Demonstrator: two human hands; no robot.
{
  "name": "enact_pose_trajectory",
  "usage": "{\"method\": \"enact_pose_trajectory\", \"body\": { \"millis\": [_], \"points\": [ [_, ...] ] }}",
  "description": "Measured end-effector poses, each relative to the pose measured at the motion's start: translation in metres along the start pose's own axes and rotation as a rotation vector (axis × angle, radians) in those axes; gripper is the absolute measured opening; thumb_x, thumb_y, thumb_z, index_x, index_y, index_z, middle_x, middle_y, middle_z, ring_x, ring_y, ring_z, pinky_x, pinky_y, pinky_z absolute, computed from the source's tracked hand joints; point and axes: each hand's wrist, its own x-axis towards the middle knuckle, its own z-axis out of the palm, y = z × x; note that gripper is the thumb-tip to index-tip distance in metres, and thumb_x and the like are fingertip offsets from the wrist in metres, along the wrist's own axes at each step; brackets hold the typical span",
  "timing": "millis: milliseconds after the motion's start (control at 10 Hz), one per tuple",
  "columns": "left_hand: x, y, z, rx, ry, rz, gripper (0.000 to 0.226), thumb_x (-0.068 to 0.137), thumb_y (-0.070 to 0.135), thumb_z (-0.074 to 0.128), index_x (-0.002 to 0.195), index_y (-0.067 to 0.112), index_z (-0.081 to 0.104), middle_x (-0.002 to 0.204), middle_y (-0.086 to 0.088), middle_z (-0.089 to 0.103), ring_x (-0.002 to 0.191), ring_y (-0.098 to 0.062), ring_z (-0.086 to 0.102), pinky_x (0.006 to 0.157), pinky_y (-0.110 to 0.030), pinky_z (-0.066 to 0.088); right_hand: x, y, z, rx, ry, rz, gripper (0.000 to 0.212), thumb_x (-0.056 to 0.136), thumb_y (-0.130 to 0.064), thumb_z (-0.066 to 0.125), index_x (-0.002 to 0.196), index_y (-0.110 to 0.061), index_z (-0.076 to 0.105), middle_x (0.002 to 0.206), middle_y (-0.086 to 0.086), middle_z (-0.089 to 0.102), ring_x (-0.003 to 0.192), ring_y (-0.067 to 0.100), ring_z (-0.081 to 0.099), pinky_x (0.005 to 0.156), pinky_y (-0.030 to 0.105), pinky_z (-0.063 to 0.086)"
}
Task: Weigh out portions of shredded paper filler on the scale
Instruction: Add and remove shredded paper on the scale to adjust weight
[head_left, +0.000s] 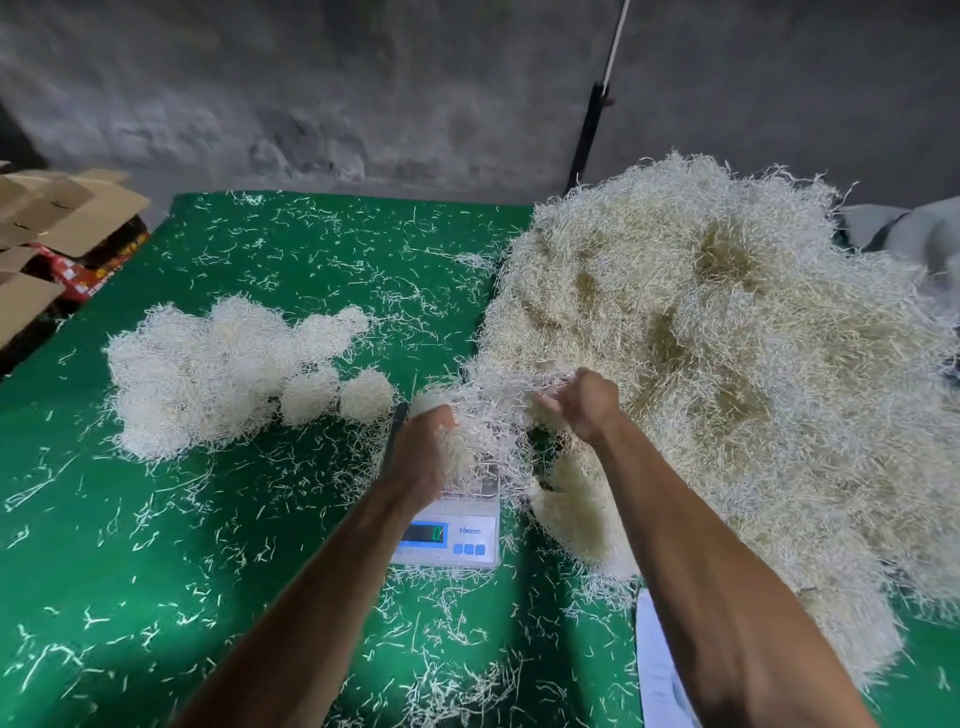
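Note:
A small white digital scale (457, 540) sits on the green table (156, 545) at centre, its display lit. Above its platform my left hand (428, 452) holds a clump of pale shredded paper (467, 447), blurred by motion. My right hand (582, 402) hovers just right of it, fingers curled round strands pulled from the big heap of shredded paper (727, 364) that covers the table's right side. To the left lie several rounded, weighed-looking portions of filler (223, 369).
Loose shreds are scattered all over the green surface. Cardboard boxes (57, 218) stand off the table at far left. A dark pole (587, 130) leans on the grey wall behind. A white sheet (654, 665) lies near the front right edge.

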Motion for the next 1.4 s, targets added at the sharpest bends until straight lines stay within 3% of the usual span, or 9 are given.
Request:
{"method": "enact_pose_trajectory", "body": {
  "millis": [200,300,400,500,600,800,1100,1200,1400],
  "points": [
    [-0.001,0.017,0.017,-0.331,-0.009,-0.231,0.013,0.095,0.012,0.058,0.106,0.006,0.062,0.093,-0.009,0.065,0.077,-0.024,0.064,0.066,-0.037,0.056,-0.011,0.003,-0.003,0.085,-0.139,-0.131,0.04,0.11,-0.017,0.038,0.145,0.001,0.042,0.104,0.022,0.064,0.09,0.024,0.064,0.102,0.034,0.054],
    [0.0,0.023,0.024,-0.296,-0.039,-0.202,0.003,0.095,0.012,0.059,0.093,0.011,0.061,0.08,-0.006,0.064,0.068,-0.02,0.062,0.063,-0.032,0.054,-0.033,0.008,0.016,-0.321,-0.313,-0.24,0.036,0.107,-0.039,0.042,0.12,-0.011,0.062,0.088,-0.003,0.075,0.073,0.02,0.059,0.056,0.027,0.048],
    [-0.001,0.023,0.023,-0.067,0.001,-0.098,0.016,0.093,0.018,0.063,0.081,0.009,0.057,0.041,0.007,0.044,0.033,-0.01,0.039,0.038,-0.019,0.035,-0.037,0.013,0.022,-0.778,-0.467,-0.28,0.051,0.09,-0.071,0.057,0.11,-0.026,0.071,0.111,-0.007,0.07,0.092,0.014,0.06,0.083,0.034,0.051],
    [-0.001,0.017,0.019,0.032,0.07,-0.007,0.023,0.077,0.024,0.074,0.072,0.005,0.061,0.045,-0.001,0.05,0.036,-0.017,0.045,0.043,-0.026,0.043,-0.031,0.008,0.016,-0.586,-0.303,-0.259,0.051,0.096,-0.045,0.066,0.131,-0.009,0.064,0.125,0.0,0.065,0.099,0.017,0.065,0.09,0.04,0.054],
    [-0.009,0.013,0.017,-0.04,0.017,-0.021,0.017,0.065,0.017,0.072,0.059,0.012,0.057,0.051,-0.009,0.043,0.047,-0.022,0.046,0.048,-0.039,0.042,-0.019,0.002,0.001,-0.295,-0.084,-0.211,0.043,0.105,-0.026,0.055,0.137,0.003,0.053,0.102,0.014,0.07,0.062,0.014,0.068,0.057,0.03,0.059],
    [-0.002,-0.015,-0.001,-0.278,0.061,-0.206,0.014,0.091,0.019,0.066,0.079,0.013,0.069,0.064,-0.005,0.062,0.052,-0.022,0.066,0.049,-0.029,0.052,-0.004,0.008,-0.042,-0.045,0.117,-0.169,0.031,0.112,-0.026,0.033,0.11,-0.001,0.052,0.091,0.011,0.063,0.076,0.022,0.061,0.07,0.036,0.06],
    [0.002,-0.002,-0.001,-0.217,0.095,-0.19,0.036,0.09,0.029,0.069,0.109,0.0,0.06,0.082,-0.01,0.06,0.076,-0.032,0.071,0.059,-0.043,0.06,-0.013,0.008,-0.053,-1.592,0.183,-0.573,0.028,0.104,-0.034,0.051,0.098,-0.013,0.069,0.094,0.004,0.067,0.092,0.023,0.067,0.089,0.042,0.058],
    [-0.001,0.009,-0.004,-0.237,0.001,-0.108,0.039,0.093,0.046,0.057,0.103,0.008,0.055,0.09,-0.015,0.059,0.084,-0.038,0.069,0.075,-0.066,0.057,-0.024,-0.007,-0.04,-1.673,0.403,-0.891,0.026,0.1,-0.039,0.061,0.092,-0.015,0.069,0.101,0.005,0.063,0.098,0.024,0.062,0.093,0.044,0.055],
    [-0.004,0.008,0.002,-0.431,-0.107,-0.127,0.024,0.102,0.029,0.033,0.11,0.01,0.044,0.11,-0.017,0.048,0.111,-0.041,0.052,0.097,-0.07,0.043,-0.051,0.023,0.016,-1.048,-0.347,-0.593,0.05,0.103,-0.062,0.039,0.107,-0.021,0.067,0.079,0.003,0.069,0.062,0.012,0.067,0.065,0.028,0.053]
  ]
}}
